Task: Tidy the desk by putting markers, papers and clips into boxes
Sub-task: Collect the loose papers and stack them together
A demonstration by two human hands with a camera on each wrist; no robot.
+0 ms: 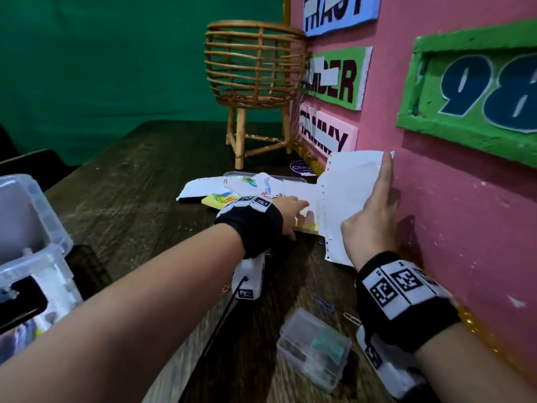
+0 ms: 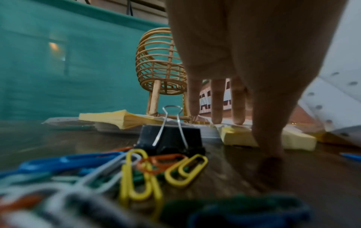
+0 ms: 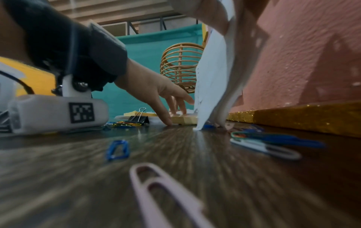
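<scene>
Head view: the right hand pinches a perforated white sheet upright beside the pink wall, whose signs read "98" and, perhaps, "TAMMY". Left wrist view: the left hand's straight fingers press a yellow sticky-note pad; a black binder clip stands before it. Right wrist view: paper clips lie along the wall's foot.

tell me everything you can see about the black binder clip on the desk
The black binder clip is a folded black body with two silver wire handles, one raised upright, one lying forward over it. It sits on the dark wooden desk, clamping nothing visible, behind loose coloured paper clips, near yellow sticky-note pads. No hand touches it.
</scene>
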